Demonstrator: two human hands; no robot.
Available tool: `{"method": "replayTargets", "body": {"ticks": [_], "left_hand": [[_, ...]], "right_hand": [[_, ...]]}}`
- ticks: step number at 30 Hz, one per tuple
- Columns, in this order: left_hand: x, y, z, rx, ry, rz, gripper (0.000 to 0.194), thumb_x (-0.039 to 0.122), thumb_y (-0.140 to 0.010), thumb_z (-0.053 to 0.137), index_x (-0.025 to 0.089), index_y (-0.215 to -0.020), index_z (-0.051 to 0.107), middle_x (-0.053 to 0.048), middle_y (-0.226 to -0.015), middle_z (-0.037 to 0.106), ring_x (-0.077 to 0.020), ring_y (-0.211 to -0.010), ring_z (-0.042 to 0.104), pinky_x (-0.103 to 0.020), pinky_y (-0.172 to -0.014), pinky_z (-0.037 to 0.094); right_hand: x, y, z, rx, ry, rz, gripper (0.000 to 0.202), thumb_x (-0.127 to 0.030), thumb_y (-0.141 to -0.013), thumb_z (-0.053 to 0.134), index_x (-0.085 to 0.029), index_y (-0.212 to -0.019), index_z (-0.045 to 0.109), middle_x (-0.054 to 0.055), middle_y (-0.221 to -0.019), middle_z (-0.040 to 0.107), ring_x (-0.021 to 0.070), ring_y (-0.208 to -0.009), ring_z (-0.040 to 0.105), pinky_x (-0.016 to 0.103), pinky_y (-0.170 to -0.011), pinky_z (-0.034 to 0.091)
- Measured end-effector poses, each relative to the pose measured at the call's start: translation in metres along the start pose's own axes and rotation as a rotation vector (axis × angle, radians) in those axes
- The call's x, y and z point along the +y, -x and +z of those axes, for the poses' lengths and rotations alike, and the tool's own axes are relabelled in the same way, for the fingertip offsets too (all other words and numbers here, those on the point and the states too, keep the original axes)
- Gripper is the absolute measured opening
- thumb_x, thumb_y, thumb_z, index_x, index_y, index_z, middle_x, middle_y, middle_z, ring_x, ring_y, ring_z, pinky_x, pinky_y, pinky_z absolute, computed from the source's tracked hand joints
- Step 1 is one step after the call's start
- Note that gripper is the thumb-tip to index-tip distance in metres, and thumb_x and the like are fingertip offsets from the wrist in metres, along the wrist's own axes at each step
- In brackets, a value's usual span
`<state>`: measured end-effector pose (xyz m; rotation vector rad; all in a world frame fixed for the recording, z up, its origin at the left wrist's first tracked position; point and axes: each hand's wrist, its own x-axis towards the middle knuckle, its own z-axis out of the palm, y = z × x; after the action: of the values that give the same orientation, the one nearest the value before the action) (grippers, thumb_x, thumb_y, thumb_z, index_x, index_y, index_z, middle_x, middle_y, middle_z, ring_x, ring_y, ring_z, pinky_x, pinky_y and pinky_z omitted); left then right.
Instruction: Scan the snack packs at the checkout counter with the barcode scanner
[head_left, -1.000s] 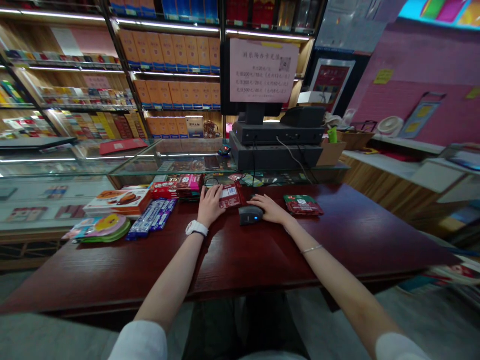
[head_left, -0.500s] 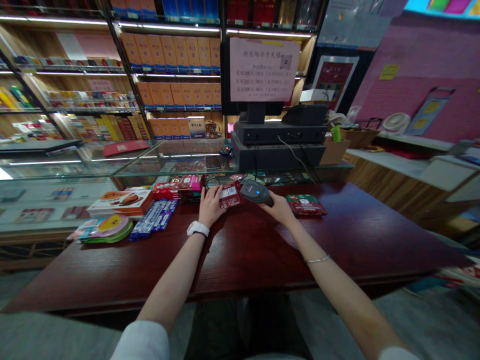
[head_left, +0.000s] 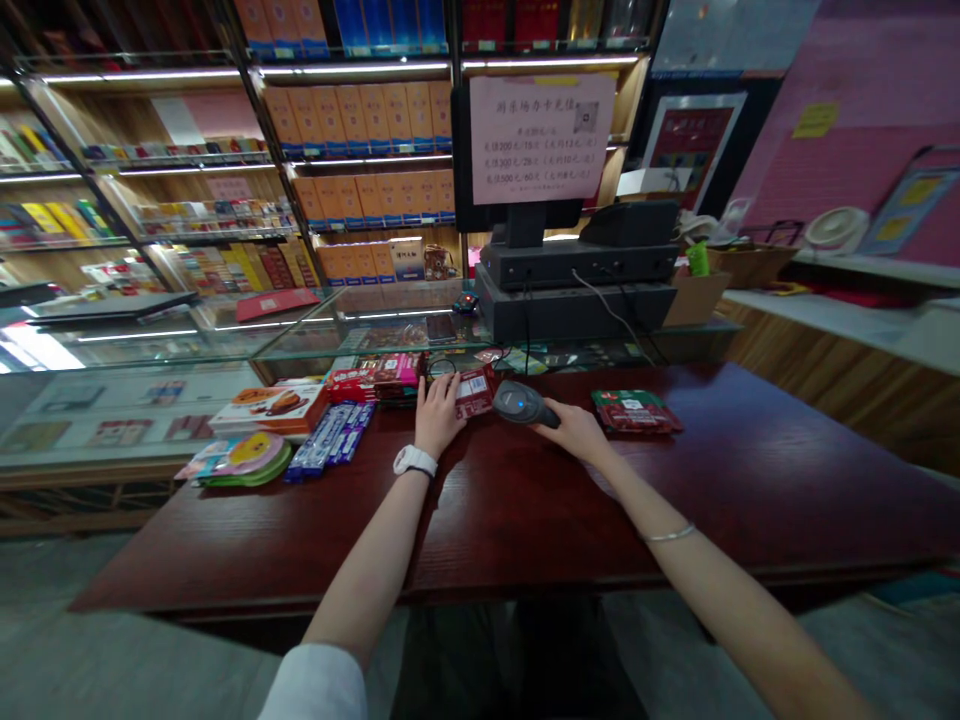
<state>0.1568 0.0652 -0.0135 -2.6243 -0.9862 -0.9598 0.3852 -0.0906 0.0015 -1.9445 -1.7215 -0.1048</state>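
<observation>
Closest to the camera there's a white sleeve (head_left: 319, 685) on the left arm, cut off by the bottom edge, then the glossy dark red table (head_left: 495, 540). The right hand (head_left: 574, 430) is curled around the handle of a dark scanner (head_left: 519, 402), held just above the tabletop; its thumb side shows, but most of the curled fingers are out of sight. Scanner's long axis runs from that grip up and left, head aimed left at a dark red packet (head_left: 475, 392), blue light on top. Can't tell if the two touch. The left hand (head_left: 441, 415) is palm down, fingers pretty straight and slightly spread, lying on the packet's left part, so that end is hidden. The packet slants away to the right, pale barcode label facing up, print too small to read. Farther back, a paper sign (head_left: 536, 140) covers most of a monitor, its bottom line a blur.
</observation>
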Motion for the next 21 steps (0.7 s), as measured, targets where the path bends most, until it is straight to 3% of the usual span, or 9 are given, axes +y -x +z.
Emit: {"method": "replayTargets", "body": {"ticks": [11, 21], "left_hand": [[-0.0031, 0.0012, 0.0020, -0.003, -0.002, -0.007, 0.077, 0.022, -0.073, 0.061, 0.017, -0.146, 0.039, -0.014, -0.143, 0.051, -0.0307, -0.135, 0.044, -0.054, -0.122, 0.014], [-0.0043, 0.0015, 0.0029, 0.007, -0.013, -0.007, 0.074, 0.023, -0.074, 0.061, 0.015, -0.145, 0.041, -0.014, -0.142, 0.051, -0.0304, -0.134, 0.044, -0.053, -0.122, 0.014]], "right_hand": [[-0.0032, 0.0002, -0.0016, 0.066, -0.018, -0.005, 0.027, -0.042, -0.082, 0.064, -0.028, -0.105, 0.068, 0.002, -0.088, 0.077, 0.0264, -0.080, 0.073, 0.027, -0.060, 0.046], [-0.0047, 0.0018, 0.0004, 0.061, -0.022, 0.020, 0.030, -0.039, -0.082, 0.064, -0.026, -0.109, 0.066, 0.005, -0.097, 0.076, 0.0285, -0.088, 0.073, 0.030, -0.067, 0.050]]}}
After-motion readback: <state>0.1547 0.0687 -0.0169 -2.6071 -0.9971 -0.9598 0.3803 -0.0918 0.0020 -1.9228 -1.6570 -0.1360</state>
